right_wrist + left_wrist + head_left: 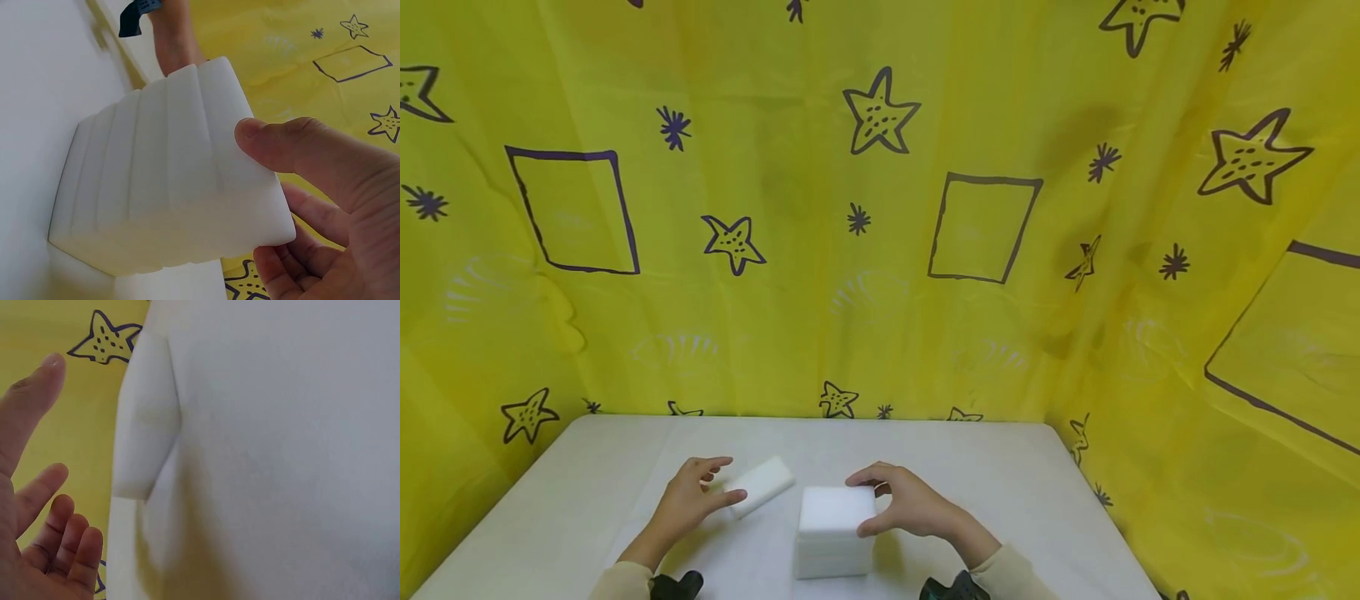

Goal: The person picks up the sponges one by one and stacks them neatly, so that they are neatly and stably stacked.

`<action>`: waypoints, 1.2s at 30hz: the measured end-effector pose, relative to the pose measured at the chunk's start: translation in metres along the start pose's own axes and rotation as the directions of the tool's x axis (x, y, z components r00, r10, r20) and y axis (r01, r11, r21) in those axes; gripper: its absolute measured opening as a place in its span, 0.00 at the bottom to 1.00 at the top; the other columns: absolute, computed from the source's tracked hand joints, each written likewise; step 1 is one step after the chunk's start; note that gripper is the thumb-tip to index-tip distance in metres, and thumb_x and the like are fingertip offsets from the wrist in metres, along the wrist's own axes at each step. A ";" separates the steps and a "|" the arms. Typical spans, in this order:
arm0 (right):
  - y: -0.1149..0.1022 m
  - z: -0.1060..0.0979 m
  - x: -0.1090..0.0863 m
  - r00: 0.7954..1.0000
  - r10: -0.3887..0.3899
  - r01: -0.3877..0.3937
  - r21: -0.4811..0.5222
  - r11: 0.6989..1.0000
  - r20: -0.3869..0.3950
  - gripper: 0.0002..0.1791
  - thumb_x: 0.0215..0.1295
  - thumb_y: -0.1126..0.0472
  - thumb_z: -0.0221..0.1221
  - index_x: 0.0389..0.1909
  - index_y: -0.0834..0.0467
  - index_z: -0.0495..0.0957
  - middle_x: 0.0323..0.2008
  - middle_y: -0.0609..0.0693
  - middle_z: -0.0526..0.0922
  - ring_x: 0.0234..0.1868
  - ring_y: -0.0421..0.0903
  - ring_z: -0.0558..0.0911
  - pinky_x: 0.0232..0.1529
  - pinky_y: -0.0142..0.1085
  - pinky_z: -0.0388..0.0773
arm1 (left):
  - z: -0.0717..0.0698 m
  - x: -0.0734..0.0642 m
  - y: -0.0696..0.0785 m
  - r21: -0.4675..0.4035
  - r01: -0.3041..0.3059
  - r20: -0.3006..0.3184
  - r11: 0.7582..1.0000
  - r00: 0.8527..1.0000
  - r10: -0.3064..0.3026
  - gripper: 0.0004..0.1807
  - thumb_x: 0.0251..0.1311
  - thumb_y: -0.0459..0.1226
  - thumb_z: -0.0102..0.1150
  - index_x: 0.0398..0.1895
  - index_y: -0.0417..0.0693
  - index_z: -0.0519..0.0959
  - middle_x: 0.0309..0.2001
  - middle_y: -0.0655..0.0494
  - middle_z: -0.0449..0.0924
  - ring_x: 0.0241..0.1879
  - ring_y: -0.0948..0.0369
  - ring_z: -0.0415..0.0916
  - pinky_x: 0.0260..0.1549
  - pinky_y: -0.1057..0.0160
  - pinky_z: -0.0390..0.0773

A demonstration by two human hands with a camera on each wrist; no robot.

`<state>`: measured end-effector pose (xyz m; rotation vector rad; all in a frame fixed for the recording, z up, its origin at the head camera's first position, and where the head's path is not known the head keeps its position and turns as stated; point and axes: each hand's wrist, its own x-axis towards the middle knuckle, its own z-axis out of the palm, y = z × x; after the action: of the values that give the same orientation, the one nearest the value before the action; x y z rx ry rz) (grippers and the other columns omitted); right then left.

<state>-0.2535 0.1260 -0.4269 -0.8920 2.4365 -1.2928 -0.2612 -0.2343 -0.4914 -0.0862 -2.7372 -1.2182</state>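
Note:
Several white sponge blocks form an upright stack [835, 554] on the table, their layered edges plain in the right wrist view. My right hand [910, 500] pinches the top sponge [234, 131] at its right end, thumb on the near side and fingers round the far side. That top sponge sits flush on the others. A single white sponge [763, 485] lies flat and slantwise to the left of the stack. Beside it my left hand [692, 493] hovers with thumb and fingers spread; the left wrist view shows nothing between them and the loose sponge [147, 419] apart from them.
A white-covered table [1000, 467] carries the sponges. Yellow curtains [790, 317] printed with stars and frames hang behind it and along both sides. Dark wrist straps [955, 586] show at the lower edge of the head view.

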 end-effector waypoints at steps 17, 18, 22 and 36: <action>0.001 0.002 0.000 1.000 0.018 -0.018 0.051 0.999 -0.007 0.28 0.49 0.64 0.74 0.54 0.54 0.79 0.53 0.46 0.78 0.49 0.43 0.76 0.58 0.45 0.73 | 0.013 0.007 -0.015 0.099 0.024 0.068 0.995 0.997 -0.030 0.45 0.37 0.49 0.80 0.60 0.37 0.75 0.49 0.43 0.75 0.46 0.51 0.74 0.45 0.49 0.75; 0.001 0.002 0.000 1.000 0.019 -0.019 0.052 0.998 -0.006 0.29 0.49 0.64 0.74 0.54 0.55 0.79 0.53 0.47 0.78 0.49 0.43 0.76 0.58 0.45 0.73 | 0.014 0.007 -0.015 0.099 0.025 0.067 0.995 0.997 -0.032 0.45 0.37 0.49 0.81 0.60 0.37 0.75 0.48 0.43 0.76 0.46 0.51 0.74 0.45 0.50 0.75; 0.000 0.001 0.001 1.000 0.030 -0.029 0.051 0.998 -0.005 0.29 0.49 0.64 0.74 0.54 0.54 0.79 0.53 0.46 0.78 0.50 0.44 0.76 0.58 0.42 0.73 | 0.015 0.007 -0.015 0.101 0.025 0.065 0.995 0.997 -0.032 0.44 0.36 0.48 0.81 0.59 0.36 0.76 0.46 0.45 0.76 0.44 0.53 0.73 0.43 0.53 0.74; 0.000 0.001 0.000 0.999 0.042 -0.041 0.064 0.997 -0.005 0.28 0.49 0.64 0.74 0.54 0.53 0.79 0.54 0.46 0.78 0.51 0.44 0.75 0.58 0.39 0.73 | 0.017 0.007 -0.018 0.079 0.037 0.058 0.996 0.997 -0.041 0.40 0.38 0.47 0.80 0.57 0.38 0.78 0.42 0.50 0.75 0.41 0.56 0.70 0.40 0.58 0.72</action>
<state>-0.2533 0.1253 -0.4276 -0.8178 2.3911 -1.3528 -0.2719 -0.2341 -0.5147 -0.0615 -2.8466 -1.1349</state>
